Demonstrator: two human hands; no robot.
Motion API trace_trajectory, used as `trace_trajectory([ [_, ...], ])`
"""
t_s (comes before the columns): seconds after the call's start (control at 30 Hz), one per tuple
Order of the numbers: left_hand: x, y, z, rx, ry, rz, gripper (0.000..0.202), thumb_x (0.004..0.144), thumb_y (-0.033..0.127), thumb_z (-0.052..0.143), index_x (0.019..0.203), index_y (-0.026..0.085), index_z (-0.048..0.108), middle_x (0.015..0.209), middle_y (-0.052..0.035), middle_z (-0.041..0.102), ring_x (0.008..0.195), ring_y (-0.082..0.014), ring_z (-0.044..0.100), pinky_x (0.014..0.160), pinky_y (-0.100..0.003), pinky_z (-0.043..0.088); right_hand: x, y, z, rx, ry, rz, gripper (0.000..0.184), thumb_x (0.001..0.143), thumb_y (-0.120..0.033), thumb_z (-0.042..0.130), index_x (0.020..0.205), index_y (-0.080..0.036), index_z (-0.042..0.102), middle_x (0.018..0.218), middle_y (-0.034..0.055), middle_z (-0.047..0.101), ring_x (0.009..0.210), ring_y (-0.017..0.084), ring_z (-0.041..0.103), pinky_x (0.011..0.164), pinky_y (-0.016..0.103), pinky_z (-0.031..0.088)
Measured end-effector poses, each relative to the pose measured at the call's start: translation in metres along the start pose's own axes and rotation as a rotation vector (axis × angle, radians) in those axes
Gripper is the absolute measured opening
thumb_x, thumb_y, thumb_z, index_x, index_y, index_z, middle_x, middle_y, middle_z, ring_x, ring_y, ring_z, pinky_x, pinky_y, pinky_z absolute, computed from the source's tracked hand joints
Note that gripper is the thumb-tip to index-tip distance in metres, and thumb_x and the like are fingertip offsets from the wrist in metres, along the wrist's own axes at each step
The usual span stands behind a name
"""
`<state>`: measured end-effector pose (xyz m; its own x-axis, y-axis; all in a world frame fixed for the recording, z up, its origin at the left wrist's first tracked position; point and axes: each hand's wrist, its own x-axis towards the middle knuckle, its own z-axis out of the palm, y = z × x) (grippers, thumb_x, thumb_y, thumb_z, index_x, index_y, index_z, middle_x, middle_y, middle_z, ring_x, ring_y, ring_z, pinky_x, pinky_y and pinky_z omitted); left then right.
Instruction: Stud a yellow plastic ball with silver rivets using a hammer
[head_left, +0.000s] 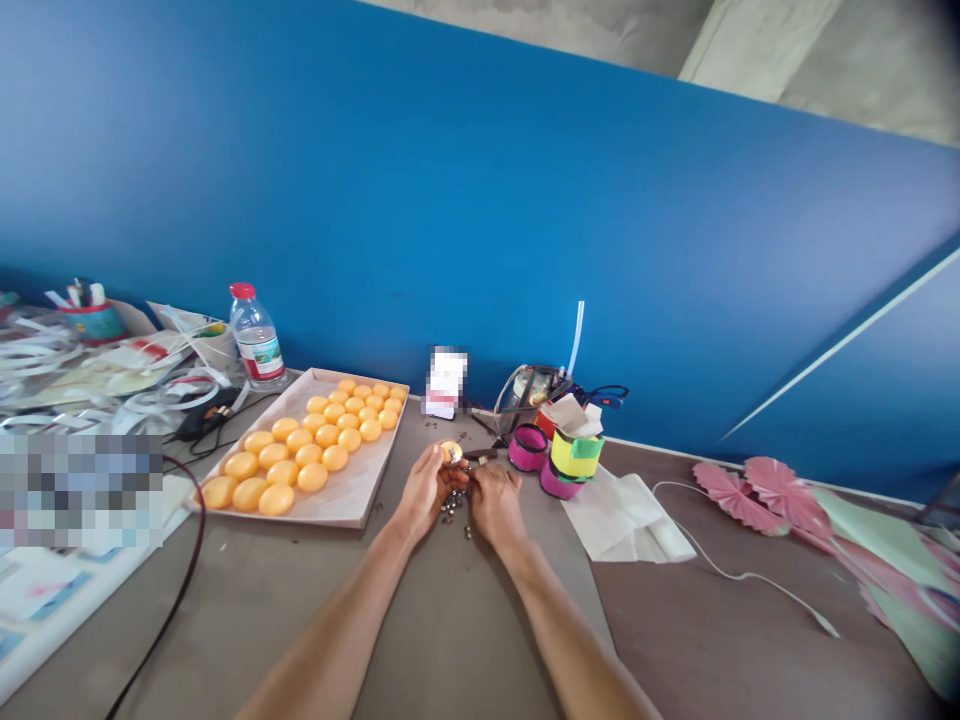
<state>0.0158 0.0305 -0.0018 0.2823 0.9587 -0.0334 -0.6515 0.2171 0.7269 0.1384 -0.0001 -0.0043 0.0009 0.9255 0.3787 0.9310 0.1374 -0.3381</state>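
My left hand [426,488] is closed around a small yellow ball-like piece [451,452], held up at its fingertips over the grey table [465,620]. My right hand [495,498] is curled close beside it, fingers pinched over a small pile of dark metal bits [453,508] on the table; what it grips is too small to make out. To the left lies a flat tray [352,490] with several rows of yellow-orange half shells [311,440].
A water bottle [256,340] stands behind the tray. Pink and yellow tape rolls [570,460], a glass bowl [534,392] and white paper [637,515] sit right of my hands. A white cable [750,575], pink paper fans [757,492] and left-side clutter with a black cable [176,590] surround the table.
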Motion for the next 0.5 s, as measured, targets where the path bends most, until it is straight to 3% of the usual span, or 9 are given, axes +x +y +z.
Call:
trace_trajectory([
  [0.27, 0.0008, 0.0022, 0.0023, -0.04, -0.003, 0.004, 0.029, 0.076, 0.04, 0.057, 0.09, 0.015, 0.054, 0.072, -0.0038, 0.062, 0.057, -0.0135, 0.059, 0.061, -0.028, 0.048, 0.0037, 0.0033, 0.0001, 0.349, 0.152, -0.03, 0.019, 0.082, -0.017, 0.038, 0.078, -0.017, 0.057, 0.083, 0.0051, 0.06, 0.08, 0.017, 0.051, 0.073, 0.028, 0.033],
  [0.5, 0.0019, 0.0012, 0.0011, -0.037, 0.009, 0.01, 0.033, 0.075, 0.038, 0.058, 0.098, 0.016, 0.054, 0.076, -0.0026, 0.061, 0.059, -0.0129, 0.058, 0.06, -0.027, 0.047, 0.0088, 0.0036, -0.0021, 0.826, 0.178, 0.22, 0.017, 0.079, -0.029, 0.047, 0.078, -0.018, 0.06, 0.074, 0.0014, 0.061, 0.066, 0.014, 0.052, 0.063, 0.025, 0.039],
])
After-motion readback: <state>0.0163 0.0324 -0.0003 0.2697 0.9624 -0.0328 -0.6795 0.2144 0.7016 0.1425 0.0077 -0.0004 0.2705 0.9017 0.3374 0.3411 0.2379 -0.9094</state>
